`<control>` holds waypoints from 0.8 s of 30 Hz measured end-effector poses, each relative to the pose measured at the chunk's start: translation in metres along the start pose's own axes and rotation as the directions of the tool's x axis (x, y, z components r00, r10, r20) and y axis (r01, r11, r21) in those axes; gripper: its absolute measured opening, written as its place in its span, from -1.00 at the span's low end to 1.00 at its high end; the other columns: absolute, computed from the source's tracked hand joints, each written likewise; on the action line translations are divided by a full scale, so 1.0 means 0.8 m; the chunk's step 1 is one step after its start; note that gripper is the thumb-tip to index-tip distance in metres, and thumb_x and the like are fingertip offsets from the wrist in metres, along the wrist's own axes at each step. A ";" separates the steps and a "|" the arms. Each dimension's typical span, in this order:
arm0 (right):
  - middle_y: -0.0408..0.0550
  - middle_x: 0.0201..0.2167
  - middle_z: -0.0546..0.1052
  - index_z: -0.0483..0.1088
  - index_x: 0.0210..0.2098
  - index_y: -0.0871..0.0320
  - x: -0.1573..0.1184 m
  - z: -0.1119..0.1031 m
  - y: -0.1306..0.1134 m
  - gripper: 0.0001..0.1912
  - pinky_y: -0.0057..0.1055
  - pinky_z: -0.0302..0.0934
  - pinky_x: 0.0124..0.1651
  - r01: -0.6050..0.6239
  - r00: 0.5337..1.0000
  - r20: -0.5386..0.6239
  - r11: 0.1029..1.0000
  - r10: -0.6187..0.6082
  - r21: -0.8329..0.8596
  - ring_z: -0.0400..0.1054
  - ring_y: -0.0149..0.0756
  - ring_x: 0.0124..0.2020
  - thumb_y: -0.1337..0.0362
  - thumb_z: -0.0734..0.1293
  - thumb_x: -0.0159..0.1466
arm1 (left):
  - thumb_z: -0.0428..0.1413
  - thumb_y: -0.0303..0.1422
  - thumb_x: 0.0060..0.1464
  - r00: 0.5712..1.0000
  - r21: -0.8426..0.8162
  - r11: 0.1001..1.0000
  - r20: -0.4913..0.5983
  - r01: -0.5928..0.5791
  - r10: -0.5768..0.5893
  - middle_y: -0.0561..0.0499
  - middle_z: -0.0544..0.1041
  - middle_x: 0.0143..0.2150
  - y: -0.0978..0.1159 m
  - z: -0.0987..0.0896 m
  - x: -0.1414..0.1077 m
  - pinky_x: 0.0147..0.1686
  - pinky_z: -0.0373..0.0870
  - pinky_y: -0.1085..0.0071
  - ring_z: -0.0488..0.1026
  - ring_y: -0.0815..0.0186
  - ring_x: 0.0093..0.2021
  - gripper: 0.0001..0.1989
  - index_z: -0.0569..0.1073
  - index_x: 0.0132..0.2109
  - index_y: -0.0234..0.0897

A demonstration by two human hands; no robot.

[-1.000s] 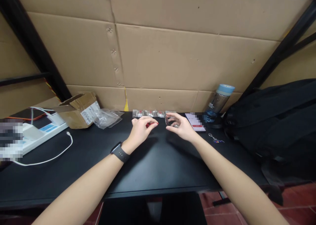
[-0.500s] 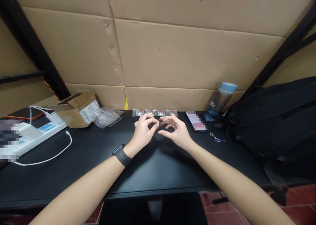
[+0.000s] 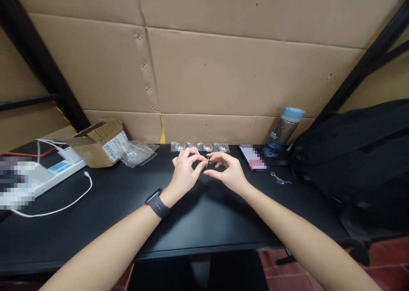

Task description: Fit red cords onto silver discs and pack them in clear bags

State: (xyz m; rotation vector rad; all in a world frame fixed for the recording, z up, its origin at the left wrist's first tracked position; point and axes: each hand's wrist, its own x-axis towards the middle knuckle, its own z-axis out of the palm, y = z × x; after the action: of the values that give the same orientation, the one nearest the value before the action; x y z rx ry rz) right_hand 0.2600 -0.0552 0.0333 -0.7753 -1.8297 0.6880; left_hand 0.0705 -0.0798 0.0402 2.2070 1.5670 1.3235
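Observation:
A thin round disc (image 3: 207, 162), seen nearly edge-on, is held upright above the black table. My right hand (image 3: 229, 170) grips its rim between thumb and fingertips. On the disc's other side, my left hand (image 3: 188, 168), with a dark watch at the wrist, has thumb and fingers pinched together on a small red thing (image 3: 200, 162), mostly hidden by the fingers. Behind my hands, several clear-wrapped round items with red centres (image 3: 207, 147) lie in a row against the cardboard wall.
An open cardboard box (image 3: 99, 144), a plastic bag (image 3: 138, 152), a power strip (image 3: 60, 167) and a white cable (image 3: 90, 184) are at left. To the right are a phone (image 3: 253, 157), keychain (image 3: 281, 180), bottle (image 3: 284, 131) and black backpack (image 3: 358, 163).
The disc has turned from a slightly angled view to nearly edge-on between my hands. A bit of red now shows by my left fingers.

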 end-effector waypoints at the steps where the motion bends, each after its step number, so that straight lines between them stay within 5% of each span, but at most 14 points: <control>1: 0.01 -0.01 0.60 0.48 -0.21 0.06 0.000 0.000 -0.001 -0.60 -0.26 0.45 -0.15 0.011 1.000 0.000 1.000 -0.011 -0.015 0.54 -0.16 -0.12 0.06 0.60 0.05 | 0.15 -0.30 0.26 1.000 0.015 1.000 -0.002 -0.003 0.003 -0.03 0.51 -0.02 0.000 0.000 0.000 0.06 0.20 0.14 0.40 0.12 0.09 -0.88 0.61 -0.19 -0.10; 16: 0.00 -0.05 0.63 0.52 -0.11 0.04 -0.001 -0.001 -0.002 -0.55 -0.26 0.43 -0.21 -0.022 1.000 -0.019 0.996 0.021 -0.091 0.55 -0.17 -0.19 0.02 0.59 0.07 | 0.13 -0.30 0.29 0.994 0.149 0.983 -0.023 -0.106 0.111 -0.06 0.53 -0.02 0.001 -0.002 -0.002 -0.03 0.12 0.13 0.36 0.09 0.09 -0.87 0.59 -0.21 -0.12; 24: 0.02 -0.03 0.63 0.49 -0.29 0.08 0.003 -0.002 0.001 -0.64 -0.27 0.42 -0.24 -0.047 0.999 0.014 0.993 0.049 -0.111 0.54 -0.18 -0.22 -0.01 0.56 0.09 | 0.16 -0.30 0.27 0.993 0.170 0.980 -0.035 -0.104 0.112 -0.05 0.54 -0.04 -0.004 0.000 0.000 -0.02 0.11 0.13 0.36 0.08 0.09 -0.88 0.59 -0.22 -0.11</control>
State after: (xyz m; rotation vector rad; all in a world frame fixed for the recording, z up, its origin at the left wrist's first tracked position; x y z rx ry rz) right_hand 0.2610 -0.0528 0.0342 -0.8909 -1.8817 0.6290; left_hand 0.0683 -0.0784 0.0385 2.4105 1.6528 1.3228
